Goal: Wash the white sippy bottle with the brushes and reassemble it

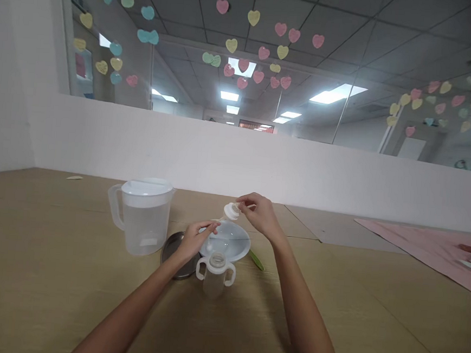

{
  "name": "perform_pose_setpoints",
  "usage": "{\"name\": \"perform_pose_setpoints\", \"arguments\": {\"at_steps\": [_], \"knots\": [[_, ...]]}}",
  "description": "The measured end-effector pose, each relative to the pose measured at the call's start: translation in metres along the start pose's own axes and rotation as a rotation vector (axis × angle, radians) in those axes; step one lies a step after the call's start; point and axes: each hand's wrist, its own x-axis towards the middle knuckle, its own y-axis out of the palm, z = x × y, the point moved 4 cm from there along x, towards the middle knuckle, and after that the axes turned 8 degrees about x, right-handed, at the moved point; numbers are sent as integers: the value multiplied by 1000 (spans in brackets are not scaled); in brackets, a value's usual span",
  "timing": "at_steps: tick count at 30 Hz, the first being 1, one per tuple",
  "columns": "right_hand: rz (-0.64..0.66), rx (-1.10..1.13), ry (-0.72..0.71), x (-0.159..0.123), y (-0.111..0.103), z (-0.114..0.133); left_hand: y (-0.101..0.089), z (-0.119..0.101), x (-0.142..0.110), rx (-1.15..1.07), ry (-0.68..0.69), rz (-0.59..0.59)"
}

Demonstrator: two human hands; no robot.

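My right hand pinches a white bottle cap, holding it tilted above a white bowl. Just left and lower, my left hand has thumb and fingers closed on a thin pale tube that seems to run toward the cap; its detail is too small to make out. Below both hands stands a clear baby bottle, upright and uncapped, with two white side handles. A round dark metal tray lies partly under my left hand, beside the bowl.
At the left stands a clear plastic pitcher with a handle and lid. Something green and slim lies right of the bowl. Far right, a pink cloth covers part of the table. A white wall rises behind.
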Motion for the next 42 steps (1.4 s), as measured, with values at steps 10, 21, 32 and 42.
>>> {"name": "perform_pose_setpoints", "arguments": {"at_steps": [10, 21, 32, 42], "knots": [[-73, -192, 92, 4, 2, -25, 7, 57, 6, 299, -151, -29], [-30, -204, 90, 2, 11, -20, 6, 56, 9, 217, -55, -64], [4, -227, 78, 1, 12, -17, 18, 63, 7, -602, -326, -109], [28, -268, 84, 1, 17, -17, 20, 52, -3, 486, 96, 114]]}}
